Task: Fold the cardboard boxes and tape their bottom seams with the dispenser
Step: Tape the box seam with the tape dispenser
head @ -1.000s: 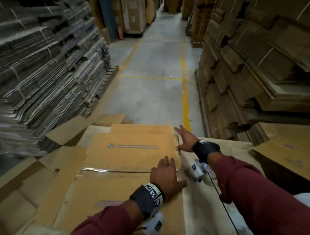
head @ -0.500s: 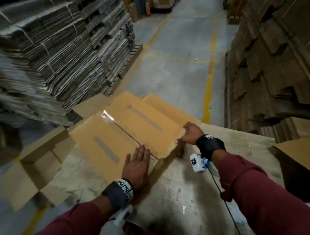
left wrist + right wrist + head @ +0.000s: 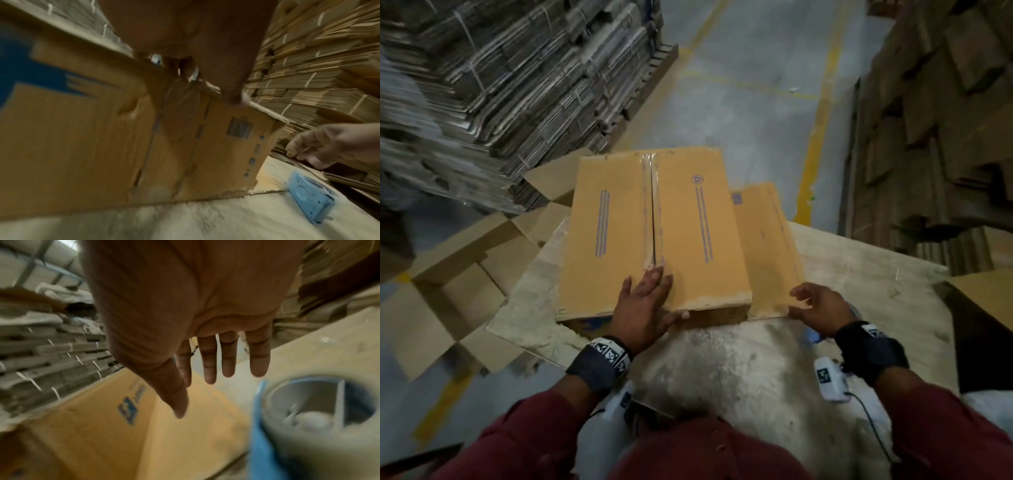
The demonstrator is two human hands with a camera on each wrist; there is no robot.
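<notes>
The cardboard box [image 3: 654, 233] stands bottom-up on the pale surface [image 3: 756, 370], its two bottom flaps closed and a strip of clear tape [image 3: 650, 205] running along the seam between them. Whatever is inside the box is hidden.

The left hand [image 3: 647, 308] lies flat on the box's near edge, at the near end of the taped seam, fingers [image 3: 654, 277] straight and close together, thumb hooked over the edge.

Just right of the box a side flap [image 3: 767, 253] lies spread outwards. The right hand [image 3: 822, 305] hovers at that flap's near corner, fingers [image 3: 228, 356] straight and slightly apart, gripping nothing.

The blue tape dispenser [image 3: 312, 198] lies on the surface right of the box, under the right hand.

Left of the box, opened cardboard boxes [image 3: 455, 274] sit on the floor [image 3: 739, 113]. Beyond them rise bundled stacks of flattened cardboard [image 3: 500, 85]; more cardboard stacks [image 3: 928, 120] stand well to the right of the box.
</notes>
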